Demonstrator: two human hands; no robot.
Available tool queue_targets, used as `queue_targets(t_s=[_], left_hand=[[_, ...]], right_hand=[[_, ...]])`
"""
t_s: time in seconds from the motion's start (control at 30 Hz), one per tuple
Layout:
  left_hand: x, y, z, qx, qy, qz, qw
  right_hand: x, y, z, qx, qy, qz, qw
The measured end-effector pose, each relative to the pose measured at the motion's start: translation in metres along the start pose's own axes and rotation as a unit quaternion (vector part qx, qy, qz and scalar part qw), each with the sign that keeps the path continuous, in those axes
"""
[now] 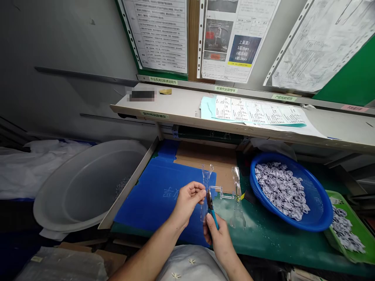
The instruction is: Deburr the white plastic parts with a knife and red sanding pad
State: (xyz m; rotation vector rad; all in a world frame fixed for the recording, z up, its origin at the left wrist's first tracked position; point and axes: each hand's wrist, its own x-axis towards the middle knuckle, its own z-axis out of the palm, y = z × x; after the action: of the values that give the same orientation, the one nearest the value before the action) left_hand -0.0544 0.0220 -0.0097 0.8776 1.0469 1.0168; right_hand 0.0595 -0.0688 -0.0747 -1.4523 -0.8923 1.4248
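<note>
My left hand [187, 202] grips a clear moulded plastic piece [206, 173], which stands upright from my fingers. A second clear section [238, 214] joins it through a thin plastic runner [224, 196]. My right hand [219, 240] is shut on blue-handled side cutters [213, 212]. Their dark metal jaws [209, 199] sit against the clear plastic beside my left fingers. A small yellow mark [240, 197] shows on the clear piece's right section.
A blue plastic sheet [164, 199] and cardboard [205, 160] lie on a green work mat [260, 238]. To the right stand a blue mesh basket [290, 191] and a green tray [345, 230], both holding small pale parts. A grey tub [84, 183] stands left. A shelf [187, 105] overhead holds papers.
</note>
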Motion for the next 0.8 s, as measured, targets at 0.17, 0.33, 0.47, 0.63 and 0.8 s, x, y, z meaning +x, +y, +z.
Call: queue_targets(t_s=[0.17,0.33,0.47,0.63,0.8], left_hand=[[0.000,0.002,-0.002,-0.002,-0.009,-0.013,1.000],[0.006,-0.010,-0.013,-0.010,0.006,-0.032,0.999],[0.023,-0.038,-0.030,-0.018,0.029,-0.080,0.996],[0.050,-0.084,-0.062,-0.005,0.062,-0.170,0.983],[0.062,-0.115,-0.094,0.018,0.090,-0.237,0.967]], right_hand=[[0.005,0.007,0.003,0.016,-0.022,0.016,0.999],[0.011,0.012,0.009,0.084,-0.027,0.080,0.993],[0.025,0.028,0.020,0.114,-0.050,0.157,0.980],[0.053,0.063,0.037,0.108,-0.062,0.239,0.963],[0.068,0.092,0.055,0.085,-0.067,0.276,0.955]])
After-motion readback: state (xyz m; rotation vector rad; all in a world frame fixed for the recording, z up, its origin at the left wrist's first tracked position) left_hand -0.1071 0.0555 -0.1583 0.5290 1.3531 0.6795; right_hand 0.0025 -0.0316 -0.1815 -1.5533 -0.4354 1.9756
